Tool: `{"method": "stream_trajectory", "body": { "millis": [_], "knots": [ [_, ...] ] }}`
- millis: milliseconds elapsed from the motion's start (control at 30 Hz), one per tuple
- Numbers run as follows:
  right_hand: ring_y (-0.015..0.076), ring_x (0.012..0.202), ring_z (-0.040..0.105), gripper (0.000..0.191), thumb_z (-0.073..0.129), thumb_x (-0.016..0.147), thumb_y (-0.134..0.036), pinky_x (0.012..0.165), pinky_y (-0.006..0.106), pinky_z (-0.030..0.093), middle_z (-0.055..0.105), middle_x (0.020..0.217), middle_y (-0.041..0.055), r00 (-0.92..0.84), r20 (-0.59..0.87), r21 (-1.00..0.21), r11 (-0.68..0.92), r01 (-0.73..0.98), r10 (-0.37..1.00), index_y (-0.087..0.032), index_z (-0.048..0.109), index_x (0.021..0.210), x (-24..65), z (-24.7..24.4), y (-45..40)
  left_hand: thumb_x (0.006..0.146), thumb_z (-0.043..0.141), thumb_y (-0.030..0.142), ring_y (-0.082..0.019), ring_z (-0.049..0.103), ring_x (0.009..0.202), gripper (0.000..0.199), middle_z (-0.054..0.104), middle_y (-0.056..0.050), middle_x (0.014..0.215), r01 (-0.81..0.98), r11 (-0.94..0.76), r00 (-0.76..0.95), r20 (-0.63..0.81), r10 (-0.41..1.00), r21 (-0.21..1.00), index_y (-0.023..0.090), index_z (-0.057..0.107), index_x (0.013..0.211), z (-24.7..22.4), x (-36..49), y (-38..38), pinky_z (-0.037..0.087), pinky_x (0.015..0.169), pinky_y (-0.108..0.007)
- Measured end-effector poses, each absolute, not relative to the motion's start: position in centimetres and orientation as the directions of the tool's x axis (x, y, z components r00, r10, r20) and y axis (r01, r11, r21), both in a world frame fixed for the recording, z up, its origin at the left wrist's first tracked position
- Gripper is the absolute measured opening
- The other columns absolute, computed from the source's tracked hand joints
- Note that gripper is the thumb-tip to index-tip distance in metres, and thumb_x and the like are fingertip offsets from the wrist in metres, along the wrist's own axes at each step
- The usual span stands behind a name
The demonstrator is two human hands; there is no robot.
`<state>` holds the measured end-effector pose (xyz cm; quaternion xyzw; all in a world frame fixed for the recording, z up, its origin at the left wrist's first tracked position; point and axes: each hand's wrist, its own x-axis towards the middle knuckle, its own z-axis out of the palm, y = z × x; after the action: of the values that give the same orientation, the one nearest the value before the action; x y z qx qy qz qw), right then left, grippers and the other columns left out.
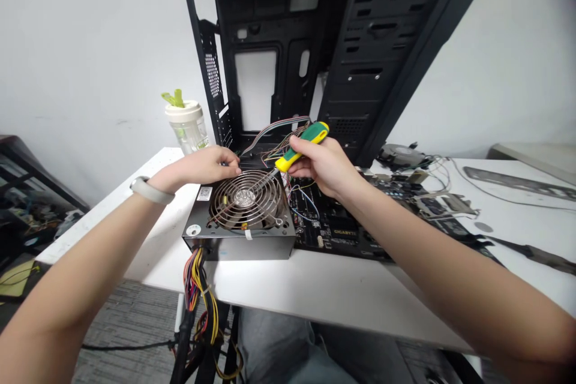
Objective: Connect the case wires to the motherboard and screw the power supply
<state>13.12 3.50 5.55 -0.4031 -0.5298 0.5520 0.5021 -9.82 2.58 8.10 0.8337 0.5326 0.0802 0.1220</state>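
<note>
A computer power supply lies on the table with its round wire fan grille facing up. My right hand is closed round the green and yellow handle of a screwdriver. Its shaft slants down to the left over the grille; I cannot tell exactly where the tip rests. At the back left corner of the power supply is my left hand, its fingers curled together near the grille's rim. Whatever those fingertips may hold is hidden. Coloured cables hang from the front of the power supply over the table edge.
Behind stands a tall, open black computer case. A lidded cup with a green spout is left of it. To the right lie a black motherboard, loose wires, a metal strip and a black tool. The table has its edge near my lap.
</note>
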Motion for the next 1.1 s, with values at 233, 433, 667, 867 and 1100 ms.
{"method": "stream_trajectory", "body": {
  "millis": [233,433,667,867,1100],
  "knots": [
    [0.0090,0.045,0.061,0.022,0.067,0.078,-0.033,0.045,0.016,0.053,0.068,0.061,0.0048,-0.179,0.107,-0.989,0.086,-0.119,0.978,-0.013,0.061,0.071,13.6,6.0,3.8,0.074,0.052,0.048,-0.021,0.061,0.099,0.036,0.066,-0.007,0.112,0.838,-0.442,0.479,-0.044,0.877,0.320,0.016,0.067,0.081,8.6,-10.6,3.2,0.044,0.087,-0.031],
    [0.0092,0.046,0.061,0.023,0.067,0.077,-0.036,0.045,0.017,0.053,0.067,0.061,0.0042,-0.178,0.133,-0.984,0.109,-0.139,0.975,-0.013,0.061,0.072,14.3,6.4,4.1,0.073,0.054,0.045,-0.021,0.060,0.100,0.032,0.063,-0.008,0.117,0.851,-0.400,0.432,-0.020,0.902,0.340,0.016,0.067,0.076,8.9,-10.0,3.1,0.043,0.091,-0.034],
    [0.0087,0.045,0.056,0.024,0.065,0.076,-0.038,0.046,0.019,0.051,0.062,0.057,0.0025,-0.119,0.215,-0.968,0.195,-0.155,0.969,-0.015,0.059,0.070,16.0,7.5,4.9,0.076,0.052,0.049,-0.021,0.060,0.096,0.037,0.062,-0.009,0.116,0.829,-0.441,0.476,-0.018,0.879,0.345,0.015,0.058,0.063,9.9,-8.8,2.9,0.044,0.088,-0.035],
    [0.0095,0.047,0.056,0.027,0.064,0.076,-0.042,0.051,0.023,0.052,0.061,0.061,0.0009,0.008,0.284,-0.942,0.281,-0.181,0.959,-0.019,0.053,0.070,18.1,9.1,5.4,0.076,0.051,0.049,-0.021,0.059,0.098,0.036,0.061,-0.009,0.116,0.831,-0.462,0.471,0.050,0.881,0.309,0.016,0.062,0.071,10.9,-8.5,2.2,0.042,0.091,-0.035],
    [0.0104,0.049,0.056,0.025,0.062,0.079,-0.042,0.054,0.025,0.054,0.063,0.061,0.0008,0.085,0.318,-0.922,0.329,-0.202,0.944,-0.021,0.054,0.069,20.3,10.9,5.0,0.074,0.047,0.054,-0.023,0.061,0.090,0.040,0.067,-0.009,0.105,0.857,-0.421,0.467,-0.105,0.878,0.297,0.016,0.059,0.072,9.7,-7.9,2.8,0.046,0.082,-0.034]
  ]
}}
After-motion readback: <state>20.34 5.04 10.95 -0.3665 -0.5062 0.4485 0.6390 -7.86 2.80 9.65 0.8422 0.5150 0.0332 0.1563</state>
